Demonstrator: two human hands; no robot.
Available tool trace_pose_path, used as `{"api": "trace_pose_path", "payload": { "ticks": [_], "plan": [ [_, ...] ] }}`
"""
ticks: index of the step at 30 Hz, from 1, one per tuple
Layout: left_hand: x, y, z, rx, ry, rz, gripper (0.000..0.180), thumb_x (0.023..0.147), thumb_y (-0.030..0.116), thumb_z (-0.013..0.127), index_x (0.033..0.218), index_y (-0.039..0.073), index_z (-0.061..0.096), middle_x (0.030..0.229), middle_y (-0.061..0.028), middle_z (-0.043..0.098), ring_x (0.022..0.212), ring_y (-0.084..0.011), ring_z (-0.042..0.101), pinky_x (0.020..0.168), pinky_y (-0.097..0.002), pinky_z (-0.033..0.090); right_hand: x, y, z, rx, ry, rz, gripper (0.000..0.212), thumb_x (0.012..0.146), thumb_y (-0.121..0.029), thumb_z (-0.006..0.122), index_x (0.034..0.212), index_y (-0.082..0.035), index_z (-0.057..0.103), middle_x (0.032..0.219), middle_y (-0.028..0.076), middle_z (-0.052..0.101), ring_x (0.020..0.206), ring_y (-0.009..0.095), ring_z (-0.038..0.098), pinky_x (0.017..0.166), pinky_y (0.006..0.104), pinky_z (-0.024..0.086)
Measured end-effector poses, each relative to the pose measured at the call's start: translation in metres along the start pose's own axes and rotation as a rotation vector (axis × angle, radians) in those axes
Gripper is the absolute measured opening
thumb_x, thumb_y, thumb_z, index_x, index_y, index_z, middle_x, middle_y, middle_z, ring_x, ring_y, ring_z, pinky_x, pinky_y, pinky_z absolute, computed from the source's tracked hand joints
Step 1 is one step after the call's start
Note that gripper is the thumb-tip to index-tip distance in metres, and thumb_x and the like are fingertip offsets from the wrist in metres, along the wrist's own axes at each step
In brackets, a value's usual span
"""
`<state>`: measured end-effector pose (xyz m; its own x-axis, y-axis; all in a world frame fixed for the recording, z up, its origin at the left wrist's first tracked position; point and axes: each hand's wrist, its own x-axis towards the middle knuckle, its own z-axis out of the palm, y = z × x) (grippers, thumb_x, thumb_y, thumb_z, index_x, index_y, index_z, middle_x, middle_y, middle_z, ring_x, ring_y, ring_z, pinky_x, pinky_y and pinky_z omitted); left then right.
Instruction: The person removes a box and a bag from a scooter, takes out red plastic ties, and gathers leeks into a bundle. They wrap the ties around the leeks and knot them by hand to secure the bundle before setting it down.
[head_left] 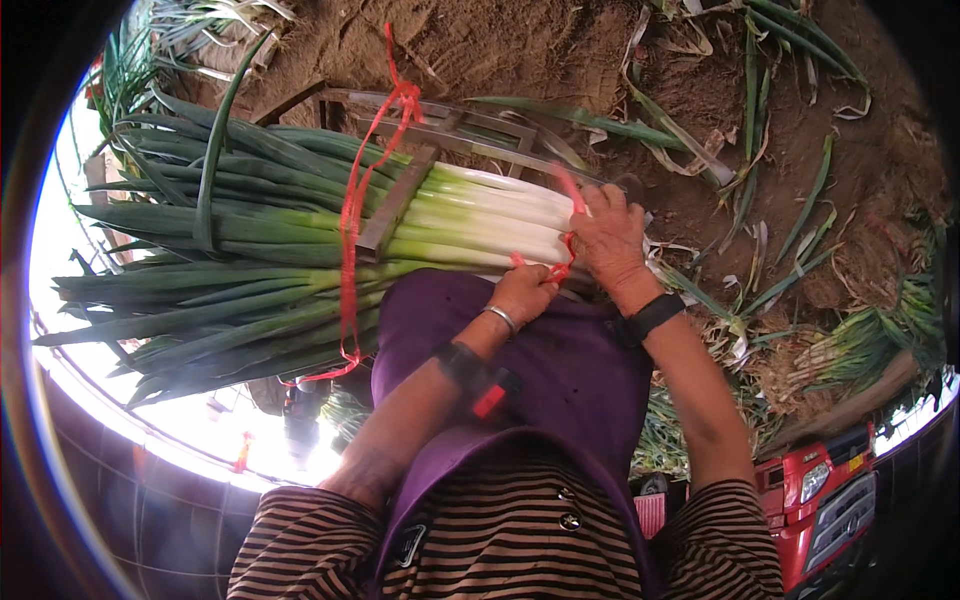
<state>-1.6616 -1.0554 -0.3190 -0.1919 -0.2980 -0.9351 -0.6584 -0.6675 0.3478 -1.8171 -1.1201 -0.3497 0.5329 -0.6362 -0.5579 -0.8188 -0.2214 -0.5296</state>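
A thick bundle of long green onions (490,215) lies across a metal frame (395,205), white ends to the right and dark green leaves to the left. Red plastic string (566,262) runs round the white ends. My left hand (525,292) pinches this string at the near side of the bundle. Over the white root ends, my right hand (610,235) is closed with fingers curled, the string at its thumb. A second red string (350,230) hangs loosely over the leafy part, with a knot on the far side.
Loose leaves (680,150) and peeled scraps litter the brown soil (520,50). More green onions (850,350) lie at the right, and others (215,25) at the far left. A red vehicle (815,510) stands at the lower right. My purple apron (540,370) touches the near side.
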Motion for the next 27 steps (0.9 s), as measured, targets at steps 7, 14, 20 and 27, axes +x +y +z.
{"api": "trace_pose_path", "payload": {
  "ticks": [7,14,20,27],
  "plan": [
    [0.004,0.000,0.003,-0.462,-0.187,-0.346,0.020,0.076,0.017,0.053,0.078,-0.002,0.058,0.067,-0.0109,0.058,0.065,-0.0227,0.056,0.064,-0.0343,0.044,0.001,-0.013,0.049,1.271,0.357,0.412,0.019,0.084,-0.026,0.050,0.078,-0.008,0.053,0.071,0.008,0.055,0.060,0.017,0.052,0.053,0.0311,0.041],
    [0.000,-0.003,0.017,-0.340,-0.103,-0.166,0.024,0.079,0.017,0.050,0.091,-0.002,0.059,0.081,-0.0110,0.063,0.072,-0.0194,0.059,0.067,-0.0309,0.045,0.026,-0.023,0.048,2.052,0.707,1.025,0.028,0.087,-0.034,0.042,0.071,-0.011,0.041,0.052,-0.004,0.033,0.039,0.007,0.026,0.035,0.0226,0.020],
    [-0.004,0.016,0.012,-0.041,0.009,-0.118,0.026,0.075,0.020,0.047,0.090,0.003,0.058,0.085,-0.0222,0.059,0.084,-0.0370,0.056,0.072,-0.0397,0.043,0.049,-0.007,0.071,1.856,0.793,1.171,0.027,0.085,-0.029,0.043,0.066,-0.009,0.041,0.053,-0.001,0.036,0.044,0.010,0.032,0.040,0.0259,0.025],
    [0.000,0.014,0.008,0.094,0.023,-0.122,0.026,0.073,0.024,0.048,0.081,0.003,0.060,0.080,-0.0240,0.058,0.080,-0.0390,0.056,0.074,-0.0451,0.043,0.062,0.003,0.104,1.297,0.856,1.015,0.029,0.084,-0.025,0.043,0.069,-0.001,0.048,0.060,0.007,0.046,0.058,0.018,0.042,0.055,0.0326,0.035]
  ]
}}
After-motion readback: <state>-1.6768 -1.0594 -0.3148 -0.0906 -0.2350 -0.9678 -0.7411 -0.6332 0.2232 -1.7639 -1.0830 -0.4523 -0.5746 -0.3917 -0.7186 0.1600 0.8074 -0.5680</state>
